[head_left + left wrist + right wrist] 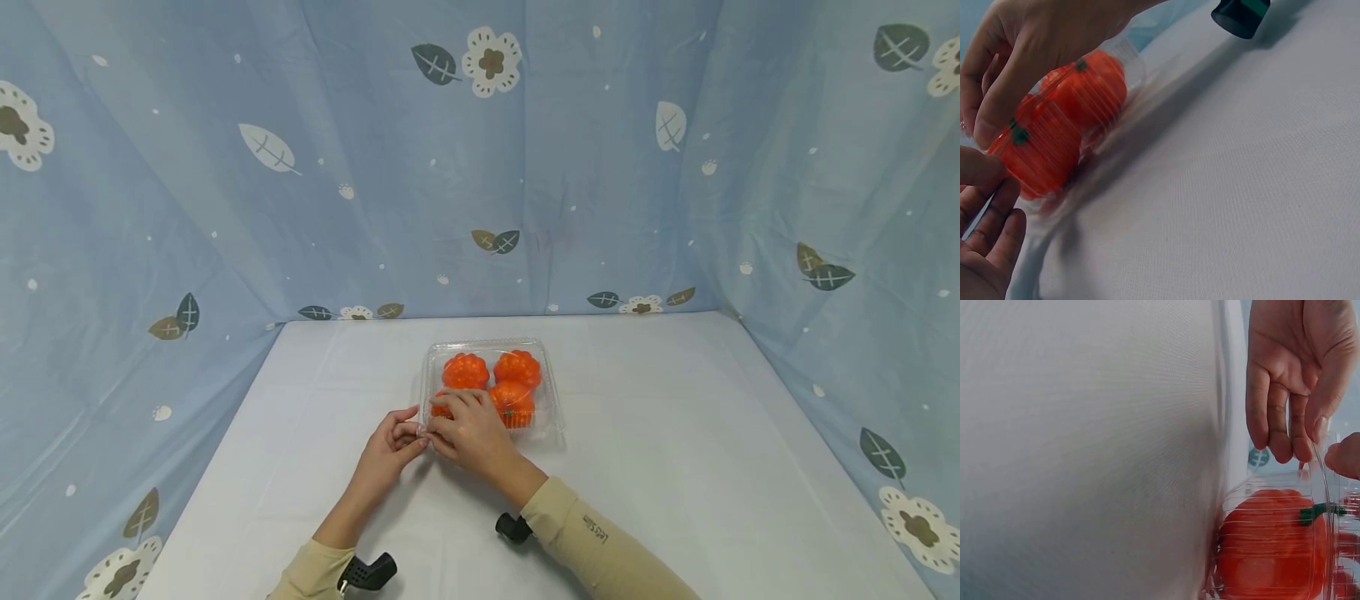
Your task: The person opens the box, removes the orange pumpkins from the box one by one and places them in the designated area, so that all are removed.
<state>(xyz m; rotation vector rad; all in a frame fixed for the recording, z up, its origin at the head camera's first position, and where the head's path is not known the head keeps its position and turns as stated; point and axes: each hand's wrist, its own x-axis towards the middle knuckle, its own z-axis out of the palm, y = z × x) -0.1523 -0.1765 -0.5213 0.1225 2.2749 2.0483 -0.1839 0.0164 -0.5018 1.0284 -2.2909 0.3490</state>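
Note:
A clear plastic clamshell box (557,412) stands on the white-covered table, its lid lying over several orange toy pumpkins (517,368) with green stems. At the box's front left corner, my left hand (386,454) pinches the rim between thumb and forefinger, the other fingers loosely bent, as the right wrist view shows. My right hand (476,433) reaches across the front of the lid and pinches the same corner with curled fingers and thumb. It hides part of the front left pumpkin (1044,150). Whether the lid is fastened there I cannot tell.
White cloth (660,467) covers the table on all sides of the box. A blue curtain (360,183) with leaves and flowers hangs behind and along both sides. Black wrist cameras (513,528) sit below both sleeves.

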